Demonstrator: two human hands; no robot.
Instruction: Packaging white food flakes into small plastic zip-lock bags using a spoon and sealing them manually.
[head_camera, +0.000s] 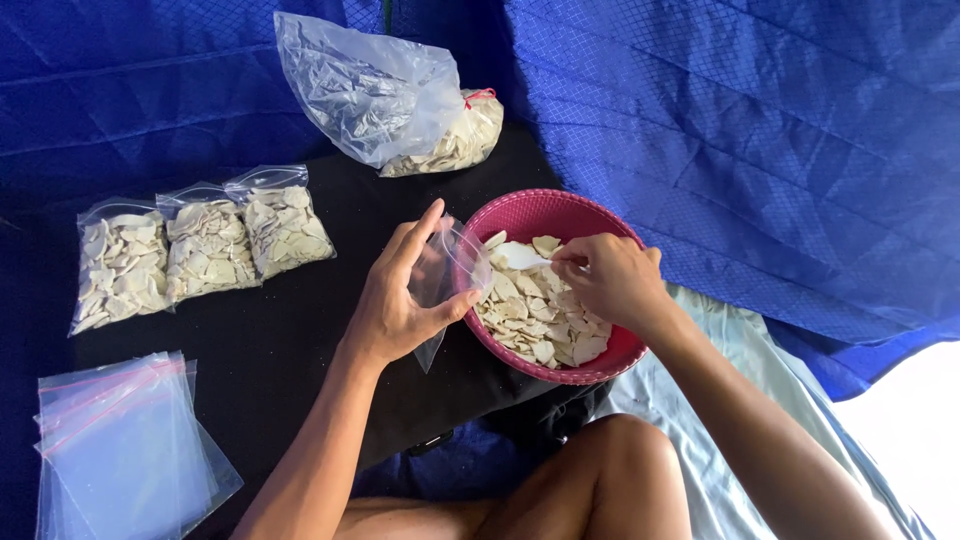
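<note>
A: What have my hands got right now?

B: Your left hand (400, 300) is curled around a small clear plastic bag (447, 275), thumb and fingers pinching it by the mouth so it hangs just beside the rim of the pink bowl (520, 215). Your right hand (612, 280) sits over the bowl, fingers pinched together on a pale slice (520, 256) lifted toward the bag's mouth.

A: And I see the bowl is where the loose stuff is?

B: Yes. The bowl holds a heap of dried pale slices (535, 315), and it rests on the near right edge of the black surface (300, 330), right in front of my knee (610, 470).

A: Anything crowding me?

B: On the left of the black surface I see three filled zip bags (205, 250) lying in a row, touching or overlapping one another, well apart from the bowl. At the near left corner lies a stack of empty zip bags (120, 450) with red closure strips. Behind the bowl, toward the back, a large clear bag (385, 95) stands slumped, partly filled with the same slices, a red tie at its side.

A: What hems the space in?

B: Blue tarpaulin (750, 130) all around the back and right, and a pale cloth (740, 350) under my right forearm. My own right hand covers part of the bowl's contents, so I cannot tell what lies beneath it.
</note>
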